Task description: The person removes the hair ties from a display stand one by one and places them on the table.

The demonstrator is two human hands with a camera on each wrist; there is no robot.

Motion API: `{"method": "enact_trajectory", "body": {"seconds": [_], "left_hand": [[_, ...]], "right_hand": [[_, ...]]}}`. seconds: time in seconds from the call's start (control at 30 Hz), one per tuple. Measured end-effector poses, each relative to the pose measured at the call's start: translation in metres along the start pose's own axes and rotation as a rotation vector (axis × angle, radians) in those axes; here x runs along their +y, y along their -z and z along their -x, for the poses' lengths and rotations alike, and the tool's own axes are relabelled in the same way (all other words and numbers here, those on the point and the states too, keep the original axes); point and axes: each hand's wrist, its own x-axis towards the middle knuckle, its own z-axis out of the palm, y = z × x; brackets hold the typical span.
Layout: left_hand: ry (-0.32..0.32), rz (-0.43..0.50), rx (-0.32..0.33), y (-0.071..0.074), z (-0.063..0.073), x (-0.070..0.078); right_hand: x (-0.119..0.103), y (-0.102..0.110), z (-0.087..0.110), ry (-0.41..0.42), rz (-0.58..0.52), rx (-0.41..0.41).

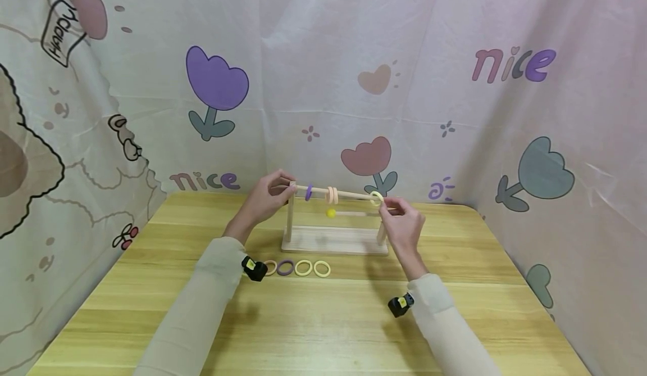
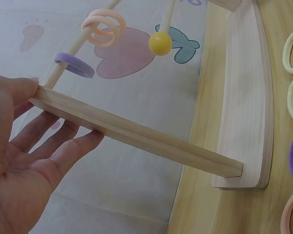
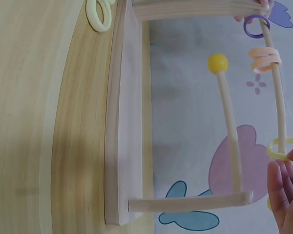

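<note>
A wooden stand has a pale base [image 1: 333, 240], a left post [image 2: 136, 129] and a shorter right post [image 3: 185, 204]. My left hand [image 1: 270, 196] grips the top of the left post, thumb on top and fingers beneath. From there a wooden rod [image 3: 278, 97] reaches right, sloping slightly down. On it hang a purple ring [image 2: 75, 65] and two peach rings [image 1: 331, 195]. My right hand [image 1: 404, 224] pinches a pale yellow ring [image 3: 278, 155] around the rod's free right end. Below, a second rod [image 3: 228, 122] from the right post ends in a yellow ball [image 1: 331, 213].
In front of the base, several rings lie in a row on the wood-grain table [image 1: 323, 320]: a peach ring [image 1: 271, 267], a purple ring [image 1: 285, 267] and two pale yellow rings [image 1: 322, 269]. A patterned cloth [image 1: 303, 55] hangs behind the table and along its sides.
</note>
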Motion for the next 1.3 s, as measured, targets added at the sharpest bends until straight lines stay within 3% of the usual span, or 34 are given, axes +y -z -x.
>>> {"method": "enact_trajectory", "body": {"seconds": [1.3], "left_hand": [[-0.009,0.002,0.007,0.0,0.001,0.002]], "right_hand": [[0.015,0.03,-0.008,-0.099,-0.021,0.017]]}}
